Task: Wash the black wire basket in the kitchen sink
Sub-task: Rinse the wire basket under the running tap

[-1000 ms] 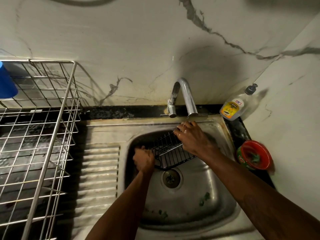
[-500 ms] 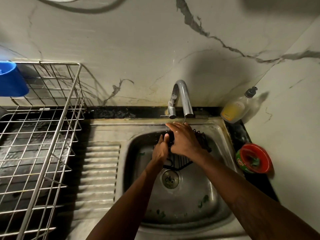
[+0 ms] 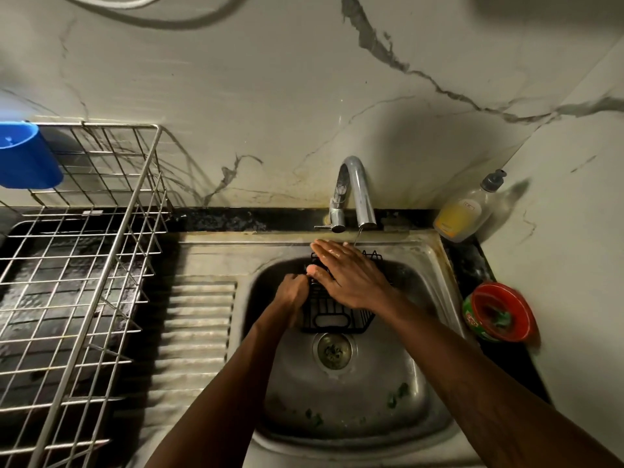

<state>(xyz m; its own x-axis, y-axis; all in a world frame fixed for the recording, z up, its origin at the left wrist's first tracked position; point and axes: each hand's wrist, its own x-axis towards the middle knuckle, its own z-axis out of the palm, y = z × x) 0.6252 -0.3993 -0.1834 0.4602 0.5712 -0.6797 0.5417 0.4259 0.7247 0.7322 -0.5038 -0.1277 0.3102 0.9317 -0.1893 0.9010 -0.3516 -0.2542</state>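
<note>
The black wire basket [image 3: 332,317] is held in the steel sink [image 3: 435,336], tilted under the chrome tap [image 3: 358,194]. A thin stream of water runs from the spout onto it. My left hand [image 3: 292,293] grips the basket's left edge, fingers curled round the wire. My right hand [image 3: 347,271] lies flat across the basket's upper part, wet fingers straight and pointing left. Much of the basket is hidden beneath my right hand.
The drain [image 3: 332,349] sits below the basket, with green scraps in the basin. A soap bottle [image 3: 466,211] leans in the back right corner. A red-lidded tub [image 3: 496,314] stands right of the sink. A steel dish rack [image 3: 84,265] with a blue cup [image 3: 25,157] fills the left.
The basket has been turned and now stands more upright under the tap. My left hand shifted right to its left edge, and my right hand spread flat over its top.
</note>
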